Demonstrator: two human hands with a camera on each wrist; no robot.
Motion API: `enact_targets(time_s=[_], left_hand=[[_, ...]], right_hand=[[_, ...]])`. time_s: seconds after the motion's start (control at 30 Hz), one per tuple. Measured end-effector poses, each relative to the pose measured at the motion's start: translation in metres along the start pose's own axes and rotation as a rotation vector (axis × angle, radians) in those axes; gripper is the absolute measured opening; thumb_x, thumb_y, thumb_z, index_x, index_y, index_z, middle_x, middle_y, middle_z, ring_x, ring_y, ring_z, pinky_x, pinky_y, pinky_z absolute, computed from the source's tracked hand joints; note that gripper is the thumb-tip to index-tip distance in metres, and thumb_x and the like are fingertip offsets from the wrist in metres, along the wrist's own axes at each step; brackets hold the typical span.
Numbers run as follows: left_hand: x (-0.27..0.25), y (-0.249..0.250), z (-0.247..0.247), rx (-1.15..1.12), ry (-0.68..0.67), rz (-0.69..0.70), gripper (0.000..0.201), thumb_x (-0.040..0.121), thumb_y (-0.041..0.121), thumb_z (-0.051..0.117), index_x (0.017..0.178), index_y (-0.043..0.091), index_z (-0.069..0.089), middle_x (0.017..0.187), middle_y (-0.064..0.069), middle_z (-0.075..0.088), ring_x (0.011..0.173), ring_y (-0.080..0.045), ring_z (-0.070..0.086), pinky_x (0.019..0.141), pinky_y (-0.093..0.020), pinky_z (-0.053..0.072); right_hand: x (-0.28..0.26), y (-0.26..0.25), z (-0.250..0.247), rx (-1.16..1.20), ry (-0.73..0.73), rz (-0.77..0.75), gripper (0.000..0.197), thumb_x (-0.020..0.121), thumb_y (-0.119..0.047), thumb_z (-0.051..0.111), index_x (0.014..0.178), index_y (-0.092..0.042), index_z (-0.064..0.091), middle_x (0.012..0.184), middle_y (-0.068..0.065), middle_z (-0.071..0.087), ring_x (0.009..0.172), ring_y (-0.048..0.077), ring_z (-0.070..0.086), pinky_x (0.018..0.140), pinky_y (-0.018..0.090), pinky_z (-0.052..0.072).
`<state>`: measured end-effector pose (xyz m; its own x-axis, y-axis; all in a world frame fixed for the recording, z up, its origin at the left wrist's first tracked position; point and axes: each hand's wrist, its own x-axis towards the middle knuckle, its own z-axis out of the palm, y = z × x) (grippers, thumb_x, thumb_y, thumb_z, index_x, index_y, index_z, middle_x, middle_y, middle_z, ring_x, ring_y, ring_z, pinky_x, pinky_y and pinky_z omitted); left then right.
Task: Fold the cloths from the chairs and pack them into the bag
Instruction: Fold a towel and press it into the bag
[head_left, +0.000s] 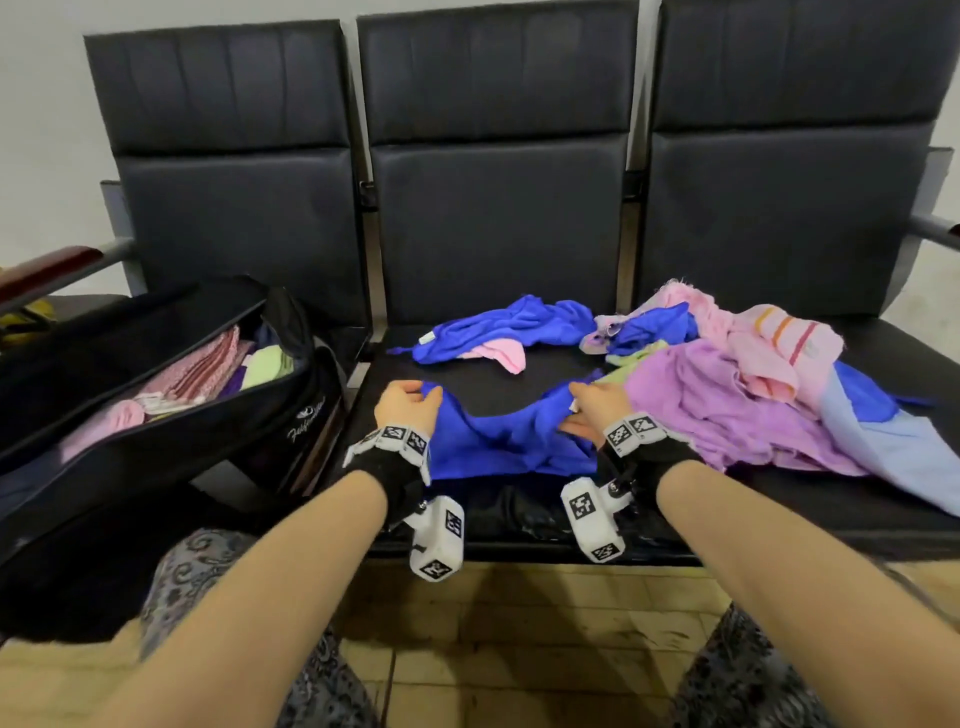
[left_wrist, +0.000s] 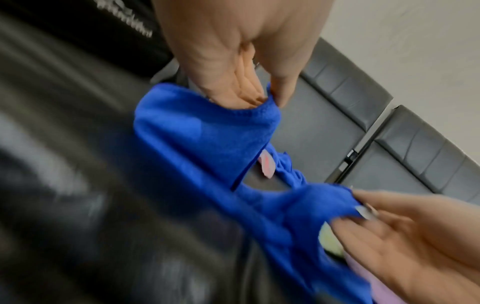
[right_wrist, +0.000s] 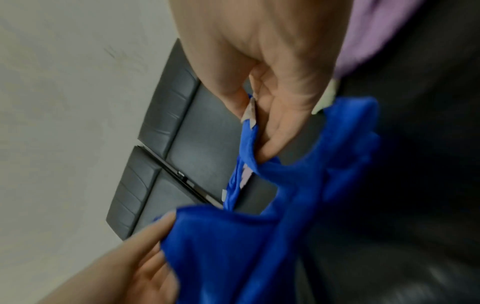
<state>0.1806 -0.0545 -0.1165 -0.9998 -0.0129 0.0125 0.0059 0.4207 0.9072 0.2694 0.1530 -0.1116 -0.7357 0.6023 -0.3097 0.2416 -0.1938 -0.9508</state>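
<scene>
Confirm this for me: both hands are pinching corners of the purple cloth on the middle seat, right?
Not purple. The head view shows the left hand and right hand pinching the blue cloth on the middle seat; the purple cloth lies untouched beside it.

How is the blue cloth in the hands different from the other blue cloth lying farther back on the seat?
The blue cloth being held is pinched at two corners, by the left hand and the right hand; the far blue cloth lies untouched. The held one is stretched out between the hands; the far one is crumpled. A pink cloth pokes out from the far one; none shows on the held one. Both are the same bright blue.
</scene>
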Motion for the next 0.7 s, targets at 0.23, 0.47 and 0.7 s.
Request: enact_targets(time_s=[0.23,0.47,0.7], left_hand=[[-0.049,-0.052,0.068,-0.312,-0.136,-0.081,0.021,0.085,0.011,0.069,0.096,-0.006,0.064,0.068,-0.004,0.056,0.058,-0.011,0.047,0.067,-0.028,0.046],[-0.057,-0.072,0.072,-0.355,-0.113,-0.022,0.018,0.088,0.019,0.066,0.074,0.012,0.057,0.064,0.005,0.052,0.057,-0.002,0.045,0.057,-0.01,0.04],[-0.058,-0.073,0.074,-0.403,0.003,-0.018,0.05,0.089,0.022,0.064,0.056,0.017,0.027,0.056,0.002,0.026,0.049,-0.007,0.024,0.05,-0.016,0.027]], right_hand=[[-0.021,0.068,0.042,0.206,-0.02,0.079,0.028,0.096,-0.008,0.051,0.068,-0.009,0.047,0.063,0.01,0.047,0.061,0.021,0.051,0.063,0.036,0.05],[-0.01,0.112,0.034,0.043,-0.048,-0.164,0.031,0.087,-0.008,0.064,0.057,-0.002,0.059,0.05,-0.002,0.059,0.057,0.011,0.054,0.065,0.024,0.049],[-0.018,0.113,0.032,-0.156,-0.141,-0.336,0.047,0.079,-0.011,0.075,0.057,-0.016,0.034,0.06,0.005,0.026,0.057,0.013,0.029,0.055,0.024,0.026]])
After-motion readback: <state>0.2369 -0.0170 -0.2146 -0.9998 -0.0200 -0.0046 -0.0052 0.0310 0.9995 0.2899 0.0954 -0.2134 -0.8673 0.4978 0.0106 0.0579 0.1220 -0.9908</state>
